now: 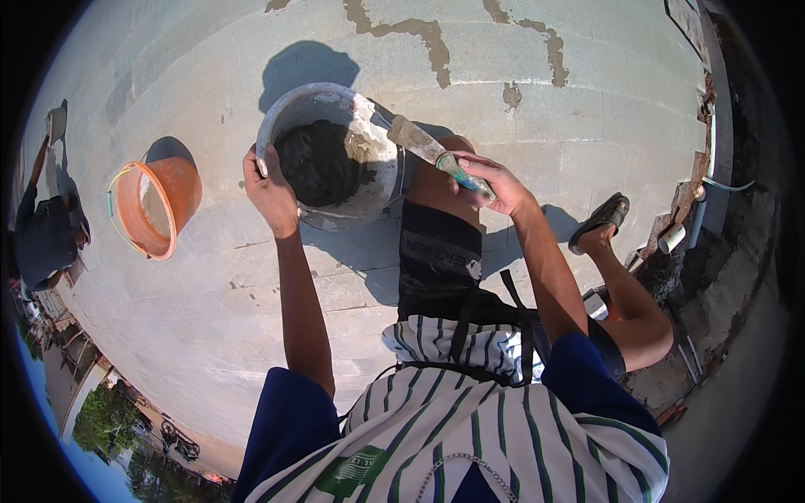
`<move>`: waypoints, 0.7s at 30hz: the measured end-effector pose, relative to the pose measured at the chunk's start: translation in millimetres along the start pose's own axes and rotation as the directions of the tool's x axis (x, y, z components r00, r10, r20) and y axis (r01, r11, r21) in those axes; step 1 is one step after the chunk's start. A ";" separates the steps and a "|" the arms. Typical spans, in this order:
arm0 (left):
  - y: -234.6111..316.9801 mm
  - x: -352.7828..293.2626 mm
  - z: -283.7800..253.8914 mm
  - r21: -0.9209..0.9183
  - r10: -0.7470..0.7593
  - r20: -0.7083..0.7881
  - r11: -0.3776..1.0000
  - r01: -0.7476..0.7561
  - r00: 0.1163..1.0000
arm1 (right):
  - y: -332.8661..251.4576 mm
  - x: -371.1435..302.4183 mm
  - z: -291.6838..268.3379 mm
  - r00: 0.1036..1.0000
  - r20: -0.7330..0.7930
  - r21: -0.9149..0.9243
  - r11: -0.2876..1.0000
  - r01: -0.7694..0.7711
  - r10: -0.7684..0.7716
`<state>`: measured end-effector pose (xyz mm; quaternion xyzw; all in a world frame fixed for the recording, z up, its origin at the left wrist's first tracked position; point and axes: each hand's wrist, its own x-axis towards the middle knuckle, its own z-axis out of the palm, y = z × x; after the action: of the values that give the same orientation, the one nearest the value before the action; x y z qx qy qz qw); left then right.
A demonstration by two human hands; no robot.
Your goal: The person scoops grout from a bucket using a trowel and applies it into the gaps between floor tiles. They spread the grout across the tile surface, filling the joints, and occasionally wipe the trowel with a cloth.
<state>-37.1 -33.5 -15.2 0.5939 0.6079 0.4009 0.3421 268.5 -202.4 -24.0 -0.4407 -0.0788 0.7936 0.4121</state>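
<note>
My left hand [272, 197] grips the near-left rim of a whitish, mortar-stained bucket [381, 138], which is tilted so that its mouth faces me. Inside lies a mass of wet, dark grey mortar [317, 163], with lighter smears on the wall beside it. My right hand [496, 180] is closed round the green-blue handle of a putty knife [417, 140]. Its blade is coated with grey mortar and points up and left, beside the bucket's right rim. The fingers on the far side of the handle are partly hidden.
An orange bucket [186, 194] with grey residue stands tipped toward the left. Farther left, a person in dark clothes [50, 239] holds a flat tool [57, 124]. Mortar streaks [432, 46] mark the pale block surface. Pipes [671, 239] and rubble line the right edge.
</note>
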 end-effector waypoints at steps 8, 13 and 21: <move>-10.9 0.4 -7.1 -0.056 -0.103 -0.063 0.993 0.100 0.993 | 67.1 -22.0 -125.5 0.501 -0.546 -0.785 0.620 -0.025 -0.672; -6.1 3.2 -0.5 -0.029 -0.099 -0.028 0.995 0.098 0.995 | 79.4 -3.0 -135.7 0.378 -0.560 -0.810 0.392 -0.437 -0.737; -15.9 4.6 2.6 -0.010 -0.074 -0.030 0.997 0.074 0.997 | 87.9 12.7 -128.4 0.375 -0.576 -0.763 0.315 -0.564 -0.726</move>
<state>-42.2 -28.3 -30.2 0.5632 0.6330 0.3996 0.3500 311.8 -280.8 -151.9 -0.9350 -0.3094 0.1508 0.0856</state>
